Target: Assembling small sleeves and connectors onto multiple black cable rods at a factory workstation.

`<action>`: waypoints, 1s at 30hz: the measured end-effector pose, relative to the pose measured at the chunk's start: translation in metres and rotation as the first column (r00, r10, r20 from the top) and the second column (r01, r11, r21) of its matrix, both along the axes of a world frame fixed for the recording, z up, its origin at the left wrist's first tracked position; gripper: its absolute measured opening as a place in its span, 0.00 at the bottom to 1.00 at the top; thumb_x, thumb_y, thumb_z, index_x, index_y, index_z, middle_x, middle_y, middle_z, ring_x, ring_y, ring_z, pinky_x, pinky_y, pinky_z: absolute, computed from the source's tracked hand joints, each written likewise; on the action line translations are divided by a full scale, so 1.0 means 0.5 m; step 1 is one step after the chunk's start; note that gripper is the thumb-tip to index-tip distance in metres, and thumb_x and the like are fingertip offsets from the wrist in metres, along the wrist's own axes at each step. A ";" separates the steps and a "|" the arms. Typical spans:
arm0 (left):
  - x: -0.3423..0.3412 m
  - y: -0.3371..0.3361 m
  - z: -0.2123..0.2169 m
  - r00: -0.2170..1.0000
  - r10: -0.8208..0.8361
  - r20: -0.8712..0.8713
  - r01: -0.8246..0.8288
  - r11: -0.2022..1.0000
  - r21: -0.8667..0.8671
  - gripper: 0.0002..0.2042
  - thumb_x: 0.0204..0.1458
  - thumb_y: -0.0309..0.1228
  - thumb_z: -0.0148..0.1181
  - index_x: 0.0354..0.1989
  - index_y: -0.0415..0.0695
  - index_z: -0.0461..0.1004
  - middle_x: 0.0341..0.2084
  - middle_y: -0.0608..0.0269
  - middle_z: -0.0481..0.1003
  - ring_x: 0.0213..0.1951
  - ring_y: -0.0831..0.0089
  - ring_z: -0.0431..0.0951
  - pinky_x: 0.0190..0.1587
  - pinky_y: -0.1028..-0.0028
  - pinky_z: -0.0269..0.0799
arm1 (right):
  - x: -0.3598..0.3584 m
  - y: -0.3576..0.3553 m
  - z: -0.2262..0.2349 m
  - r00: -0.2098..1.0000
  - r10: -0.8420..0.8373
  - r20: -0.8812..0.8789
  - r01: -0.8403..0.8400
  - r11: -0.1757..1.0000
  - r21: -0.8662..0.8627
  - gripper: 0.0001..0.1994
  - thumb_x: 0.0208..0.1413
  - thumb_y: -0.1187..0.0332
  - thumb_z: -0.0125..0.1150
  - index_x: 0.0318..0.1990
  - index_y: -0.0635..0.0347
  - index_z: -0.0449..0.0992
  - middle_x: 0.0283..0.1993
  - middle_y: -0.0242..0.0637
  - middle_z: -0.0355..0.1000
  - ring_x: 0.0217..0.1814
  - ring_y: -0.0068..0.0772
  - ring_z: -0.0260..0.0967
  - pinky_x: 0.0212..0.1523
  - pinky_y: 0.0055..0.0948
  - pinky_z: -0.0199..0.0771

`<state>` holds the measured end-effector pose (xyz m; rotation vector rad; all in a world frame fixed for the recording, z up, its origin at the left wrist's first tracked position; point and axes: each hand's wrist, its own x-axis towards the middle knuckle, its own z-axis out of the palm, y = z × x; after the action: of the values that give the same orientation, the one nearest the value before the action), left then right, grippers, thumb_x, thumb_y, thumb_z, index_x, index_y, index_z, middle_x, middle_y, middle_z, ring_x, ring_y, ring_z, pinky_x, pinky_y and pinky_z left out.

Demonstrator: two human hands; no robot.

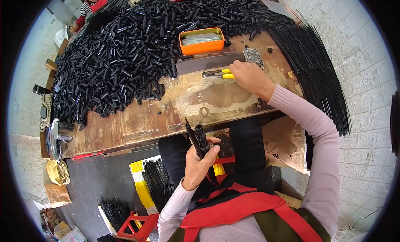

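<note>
My left hand [199, 165] is wrapped round a black plastic tube-shaped part [201, 137] and a black rod-like piece [191, 131] beside it, both pointing up over my lap. The lower ends of what it holds are partly hidden by the hand. On the wooden bench, my right hand [252, 78] closes round the yellow handles of a pair of pliers [214, 73], whose metal jaws point left. Just beyond its fingers stands a small tin [253, 57] filled with tiny metal pieces.
A large heap of black plastic parts [121, 58] covers the bench's left and back. An orange box [202, 41] holds thin metal pieces; a dark strip [208, 63] lies before it. Long black rods [310, 62] are bundled at right. Someone in red [96, 4] is at the far left.
</note>
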<state>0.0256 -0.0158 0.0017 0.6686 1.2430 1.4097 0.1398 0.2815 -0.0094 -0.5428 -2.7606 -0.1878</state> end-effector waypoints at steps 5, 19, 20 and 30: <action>0.007 -0.025 0.008 1.000 0.020 -0.015 -0.020 1.000 0.015 0.13 0.59 0.31 0.60 0.45 0.35 0.70 0.19 0.71 0.65 0.20 0.83 0.62 0.23 0.81 0.57 | 0.003 0.006 0.036 0.997 0.047 -0.063 -0.046 0.999 0.008 0.06 0.51 0.71 0.56 0.32 0.65 0.72 0.31 0.43 0.73 0.30 0.39 0.75 0.28 0.33 0.75; 0.031 -0.073 0.028 0.993 0.098 0.068 -0.103 0.992 0.071 0.09 0.59 0.27 0.60 0.44 0.37 0.73 0.19 0.76 0.65 0.19 0.88 0.60 0.21 0.83 0.53 | 0.097 -0.081 0.049 0.826 -0.550 -0.124 -0.382 -0.383 -0.841 0.08 0.58 0.65 0.61 0.40 0.58 0.73 0.34 0.32 0.75 0.31 0.20 0.72 0.31 0.18 0.74; 0.032 -0.075 0.027 0.993 0.102 0.063 -0.107 0.991 0.075 0.09 0.59 0.28 0.60 0.44 0.37 0.73 0.19 0.76 0.65 0.19 0.88 0.60 0.21 0.83 0.53 | 0.099 -0.085 0.049 0.836 -0.535 -0.119 -0.372 -0.396 -0.839 0.08 0.58 0.65 0.61 0.40 0.58 0.73 0.34 0.33 0.75 0.31 0.21 0.72 0.32 0.18 0.74; 0.053 -0.065 0.032 0.993 0.119 0.028 -0.120 0.991 0.052 0.09 0.59 0.29 0.60 0.43 0.37 0.72 0.19 0.75 0.66 0.18 0.87 0.60 0.21 0.82 0.55 | 0.111 -0.100 0.035 0.856 -0.442 -0.267 -0.444 -0.363 -0.819 0.08 0.58 0.68 0.61 0.41 0.59 0.72 0.37 0.34 0.72 0.40 0.25 0.72 0.45 0.25 0.74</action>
<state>0.0519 -0.0481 0.0175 0.6198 1.2470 1.5500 0.1952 0.2317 0.0082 -0.6876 -1.3862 2.3043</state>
